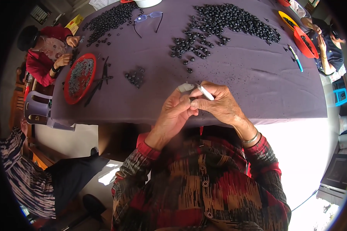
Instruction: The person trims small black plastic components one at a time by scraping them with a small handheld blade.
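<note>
Close to the table's near edge, my left hand [174, 108] pinches a small black rubber-like piece [192, 99], mostly hidden by the fingertips. A pale wrap [186, 87] covers one of its fingertips. My right hand [223, 104] is closed around a white-handled tool with a thin pointed tip, like a craft knife [206, 93]. Its thumb presses against the same black piece, so the two hands meet there. Beyond them lies a small cluster of black pieces [134, 78], and farther off a large spread of round black parts [227, 21].
A red tray [71, 96] of grey bits lies at left beside black scissors [100, 81]. Glasses [148, 16] rest near another black heap [112, 21]. At right are a blue-and-white pen [297, 59] and a red bowl [305, 43]. Co-workers sit on both sides.
</note>
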`<action>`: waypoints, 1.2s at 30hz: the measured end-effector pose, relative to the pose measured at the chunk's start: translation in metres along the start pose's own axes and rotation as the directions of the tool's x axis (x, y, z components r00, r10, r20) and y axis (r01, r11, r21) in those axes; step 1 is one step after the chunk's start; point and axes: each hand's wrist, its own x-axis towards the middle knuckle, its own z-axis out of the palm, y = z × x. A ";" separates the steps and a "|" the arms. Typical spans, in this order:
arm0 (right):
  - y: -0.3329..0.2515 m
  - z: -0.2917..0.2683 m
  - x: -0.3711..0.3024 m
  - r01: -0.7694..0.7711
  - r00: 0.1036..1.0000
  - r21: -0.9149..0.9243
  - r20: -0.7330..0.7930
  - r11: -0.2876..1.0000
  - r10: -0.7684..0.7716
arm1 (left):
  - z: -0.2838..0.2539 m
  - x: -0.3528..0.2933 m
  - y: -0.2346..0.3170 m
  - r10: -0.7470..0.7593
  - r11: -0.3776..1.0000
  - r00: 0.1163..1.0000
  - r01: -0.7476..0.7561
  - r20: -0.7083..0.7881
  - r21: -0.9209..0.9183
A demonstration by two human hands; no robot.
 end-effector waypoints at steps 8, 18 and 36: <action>0.000 0.001 0.000 -0.087 0.992 -0.057 -0.100 0.995 0.081 | 0.004 -0.001 -0.001 -0.064 0.998 0.998 0.064 0.016 -0.019; -0.004 -0.034 -0.005 -0.127 0.928 -0.819 -0.298 0.560 -0.225 | -0.012 -0.002 0.020 0.219 0.946 0.937 -0.134 -0.274 0.296; 0.003 -0.037 0.047 -0.077 0.943 -0.912 -0.198 0.402 -0.268 | -0.052 0.009 0.052 0.663 0.458 0.710 -0.135 -0.237 0.879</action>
